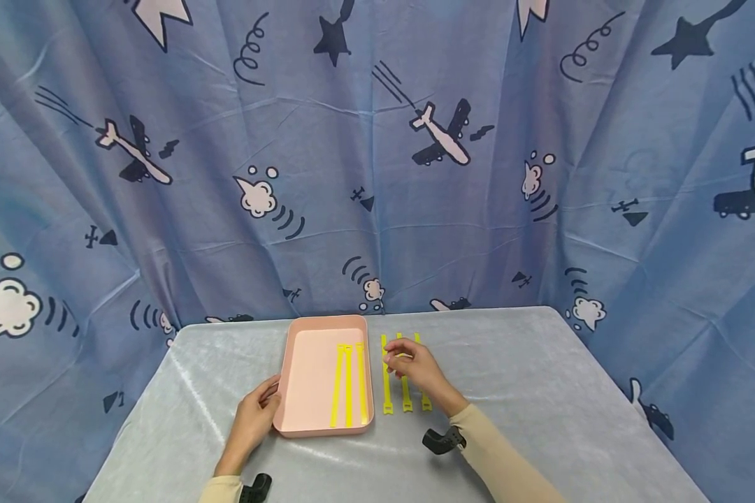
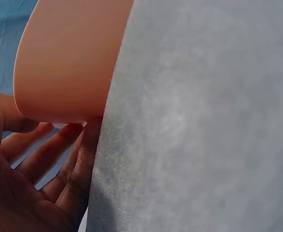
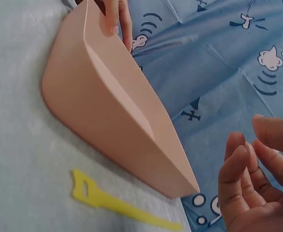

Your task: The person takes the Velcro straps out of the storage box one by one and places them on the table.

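Note:
A pink tray [image 1: 308,377] lies on the table, with three yellow slotted cable ties [image 1: 349,391] along its right half. My left hand [image 1: 254,416] holds the tray's left edge; in the left wrist view its thumb is at the rim and its fingertips touch the outer wall. Right of the tray, three more yellow cable ties [image 1: 387,391] lie side by side, their slotted heads toward me. Over these hovers my right hand [image 1: 421,367], fingers loosely bent, thumb apart from them and nothing between. It partly hides the ties. One cable tie [image 3: 117,205] shows close up.
A pale grey cloth covers the table [image 1: 541,391]. Behind it hangs a blue curtain [image 1: 327,175] printed with planes and clouds. Black straps with wrist cameras [image 1: 443,441] sit on both forearms.

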Available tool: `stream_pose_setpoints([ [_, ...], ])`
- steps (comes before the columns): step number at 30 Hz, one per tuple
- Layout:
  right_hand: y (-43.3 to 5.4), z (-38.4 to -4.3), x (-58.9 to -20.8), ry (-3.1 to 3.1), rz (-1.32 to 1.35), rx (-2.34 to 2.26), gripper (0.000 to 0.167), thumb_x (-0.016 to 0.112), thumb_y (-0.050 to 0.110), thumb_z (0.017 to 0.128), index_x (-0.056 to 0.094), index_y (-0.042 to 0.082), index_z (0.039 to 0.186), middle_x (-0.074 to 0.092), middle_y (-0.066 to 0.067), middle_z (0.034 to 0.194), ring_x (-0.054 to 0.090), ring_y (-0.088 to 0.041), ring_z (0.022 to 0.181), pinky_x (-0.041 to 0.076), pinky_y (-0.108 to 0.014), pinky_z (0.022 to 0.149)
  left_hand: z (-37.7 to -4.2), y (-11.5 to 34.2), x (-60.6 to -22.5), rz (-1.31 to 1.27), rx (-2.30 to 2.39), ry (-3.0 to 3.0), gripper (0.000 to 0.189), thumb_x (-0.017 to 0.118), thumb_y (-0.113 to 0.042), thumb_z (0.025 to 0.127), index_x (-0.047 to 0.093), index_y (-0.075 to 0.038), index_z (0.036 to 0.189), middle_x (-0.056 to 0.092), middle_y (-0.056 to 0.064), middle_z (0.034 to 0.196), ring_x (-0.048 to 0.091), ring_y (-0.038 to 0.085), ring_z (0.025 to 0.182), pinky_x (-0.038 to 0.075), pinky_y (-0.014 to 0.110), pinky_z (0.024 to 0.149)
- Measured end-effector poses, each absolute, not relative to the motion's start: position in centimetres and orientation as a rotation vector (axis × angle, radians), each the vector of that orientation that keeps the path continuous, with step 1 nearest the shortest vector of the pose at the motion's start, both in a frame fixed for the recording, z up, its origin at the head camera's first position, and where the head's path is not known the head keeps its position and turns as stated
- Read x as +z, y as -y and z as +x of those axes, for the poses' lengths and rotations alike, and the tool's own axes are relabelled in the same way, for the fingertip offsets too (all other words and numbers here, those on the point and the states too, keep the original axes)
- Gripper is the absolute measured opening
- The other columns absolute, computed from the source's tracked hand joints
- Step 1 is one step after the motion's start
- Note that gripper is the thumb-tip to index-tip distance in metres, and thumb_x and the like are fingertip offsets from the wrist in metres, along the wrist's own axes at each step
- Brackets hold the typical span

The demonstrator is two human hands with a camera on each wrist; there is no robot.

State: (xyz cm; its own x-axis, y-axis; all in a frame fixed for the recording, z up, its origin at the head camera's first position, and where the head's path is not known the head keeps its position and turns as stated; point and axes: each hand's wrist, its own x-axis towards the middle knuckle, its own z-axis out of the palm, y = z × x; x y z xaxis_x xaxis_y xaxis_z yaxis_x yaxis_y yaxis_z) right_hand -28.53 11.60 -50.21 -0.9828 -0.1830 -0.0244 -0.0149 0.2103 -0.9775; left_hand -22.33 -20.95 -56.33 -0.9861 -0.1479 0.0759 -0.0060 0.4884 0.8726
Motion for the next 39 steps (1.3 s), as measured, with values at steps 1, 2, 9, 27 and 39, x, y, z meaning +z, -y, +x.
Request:
stream_pose_setpoints([
  [1,-11.4,-28.5,-50.2,-2.329,-0.200,-1.884,0.025,0.065,0.008,0.092,0.061,-0.001,0.116,0.062,-0.015,0.102,0.065,-0.015,0.077,0.055,-0.035,0.069,-22.3,21.0,-56.3,0.137,-1.518,2.584,0.041,0.056,-0.009,0.098,0.055,-0.007,0.139,0.065,0.018,0.129,0.065,0.029,0.114,0.054,0.027,0.089],
  [2,-11.2,-28.5,-50.1,-2.324,-0.205,-1.883,0.026,0.066,0.009,0.092,0.062,0.000,0.116,0.062,-0.015,0.102,0.065,-0.015,0.077,0.055,-0.036,0.070,-22.3,21.0,-56.3,0.137,-1.519,2.582,0.041,0.056,-0.009,0.098,0.055,-0.007,0.139,0.065,0.018,0.129,0.065,0.029,0.115,0.054,0.027,0.090],
  [9,-9.8,-28.5,-49.6,-2.315,-0.220,-1.856,0.029,0.066,0.011,0.093,0.061,0.000,0.119,0.063,-0.013,0.104,0.064,-0.014,0.077,0.053,-0.030,0.069,-22.4,21.1,-56.4,0.137,-1.511,2.587,0.041,0.056,-0.010,0.099,0.055,-0.007,0.139,0.066,0.018,0.129,0.065,0.028,0.115,0.052,0.027,0.092],
  [27,-7.2,-29.0,-48.7,-2.344,-0.428,-1.773,0.024,0.068,0.011,0.092,0.063,0.002,0.113,0.067,-0.011,0.096,0.065,-0.018,0.078,0.053,-0.029,0.065,-22.2,21.0,-56.0,0.152,-1.509,2.596,0.041,0.056,-0.011,0.098,0.056,-0.008,0.139,0.066,0.017,0.129,0.065,0.028,0.114,0.053,0.026,0.090],
  [39,-5.9,-29.4,-47.9,-2.383,-0.536,-1.688,0.018,0.068,0.016,0.093,0.065,0.009,0.109,0.068,-0.007,0.095,0.063,-0.027,0.081,0.056,-0.041,0.069,-22.2,21.0,-56.0,0.142,-1.499,2.596,0.041,0.056,-0.011,0.099,0.055,-0.008,0.139,0.065,0.017,0.129,0.065,0.028,0.114,0.054,0.031,0.091],
])
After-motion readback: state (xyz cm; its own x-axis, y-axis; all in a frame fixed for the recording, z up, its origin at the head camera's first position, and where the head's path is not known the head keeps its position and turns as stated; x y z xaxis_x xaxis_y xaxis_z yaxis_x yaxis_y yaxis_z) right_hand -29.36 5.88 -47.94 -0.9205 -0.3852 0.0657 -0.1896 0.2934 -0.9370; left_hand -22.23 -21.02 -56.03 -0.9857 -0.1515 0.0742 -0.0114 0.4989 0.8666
